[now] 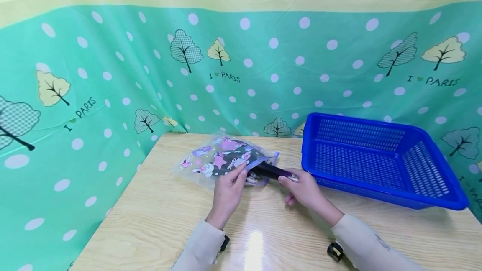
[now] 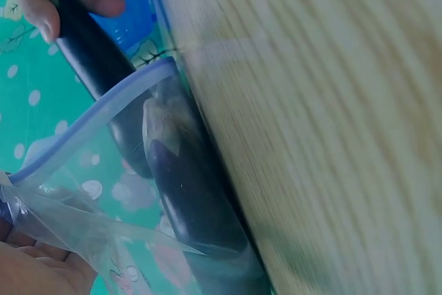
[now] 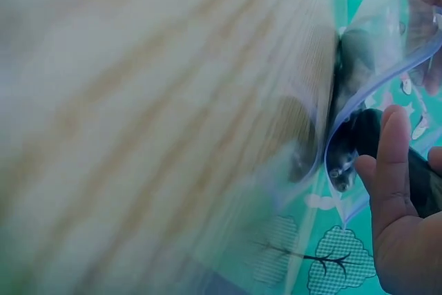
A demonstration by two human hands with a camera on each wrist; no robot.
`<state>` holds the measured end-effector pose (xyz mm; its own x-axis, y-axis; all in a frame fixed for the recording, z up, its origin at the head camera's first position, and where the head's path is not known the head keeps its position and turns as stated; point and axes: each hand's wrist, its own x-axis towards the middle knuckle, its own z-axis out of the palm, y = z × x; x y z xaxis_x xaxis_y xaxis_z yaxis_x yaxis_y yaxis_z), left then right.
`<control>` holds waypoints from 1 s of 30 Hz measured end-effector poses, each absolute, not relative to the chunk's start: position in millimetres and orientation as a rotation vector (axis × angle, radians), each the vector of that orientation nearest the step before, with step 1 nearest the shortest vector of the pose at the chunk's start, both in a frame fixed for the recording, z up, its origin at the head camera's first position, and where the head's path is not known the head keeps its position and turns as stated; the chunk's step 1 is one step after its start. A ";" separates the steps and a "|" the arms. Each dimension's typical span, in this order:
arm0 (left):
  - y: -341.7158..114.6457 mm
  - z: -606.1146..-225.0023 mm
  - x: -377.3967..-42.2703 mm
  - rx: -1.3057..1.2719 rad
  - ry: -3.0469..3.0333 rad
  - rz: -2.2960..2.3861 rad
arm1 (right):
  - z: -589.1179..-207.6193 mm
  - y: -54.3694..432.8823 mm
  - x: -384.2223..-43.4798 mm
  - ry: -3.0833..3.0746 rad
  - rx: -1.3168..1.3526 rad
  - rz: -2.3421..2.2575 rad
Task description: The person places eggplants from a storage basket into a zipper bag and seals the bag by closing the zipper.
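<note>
A clear zip bag (image 1: 203, 166) with pink and white cartoon prints and a purple zip edge lies on the table, its mouth to the right. My left hand (image 1: 229, 193) pinches the near edge of that mouth between thumb and fingers. In my right hand (image 1: 306, 188) is a long dark eggplant (image 1: 274, 171), gripped at its stem end, with its far end inside the bag mouth. Another eggplant (image 2: 190, 191) lies within the bag, its pale cap towards the opening, seen through the plastic in the left wrist view.
A blue plastic basket (image 1: 376, 191) with slotted walls stands at the right of the wooden table (image 1: 150, 221), close beside my right hand. Behind and to the left hangs a green dotted cloth (image 1: 113, 66) printed with trees.
</note>
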<state>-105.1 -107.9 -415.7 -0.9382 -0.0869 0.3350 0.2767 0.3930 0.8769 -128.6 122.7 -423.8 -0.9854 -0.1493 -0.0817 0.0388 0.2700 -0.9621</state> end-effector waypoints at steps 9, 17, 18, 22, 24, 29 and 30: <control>-108.5 -412.2 -105.1 -0.154 -2.340 -1.596 | -428.4 116.9 -137.8 2.367 -0.145 -1.782; -107.3 -413.4 -104.3 -0.163 -2.333 -1.583 | -432.4 109.5 -146.1 2.297 -0.112 -1.791; -107.1 -413.4 -104.3 -0.163 -2.332 -1.574 | -432.8 107.9 -147.4 2.290 -0.109 -1.787; -106.3 -412.9 -104.1 -0.160 -2.333 -1.536 | -433.9 100.4 -152.6 2.264 -0.115 -1.769; -106.0 -412.4 -103.6 -0.152 -2.341 -1.532 | -434.5 95.8 -155.1 2.258 -0.115 -1.748; -105.4 -412.8 -103.3 -0.140 -2.350 -1.536 | -438.2 86.2 -160.4 2.266 -0.106 -1.682; -105.3 -413.1 -103.4 -0.139 -2.349 -1.535 | -439.1 85.0 -160.9 2.274 -0.106 -1.676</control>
<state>-103.4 -105.3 -413.1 -0.9408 -0.0974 0.3247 0.2583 0.4145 0.8726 -160.9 85.0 -439.1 -0.9480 -0.2425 -0.2060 0.1249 0.3116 -0.9420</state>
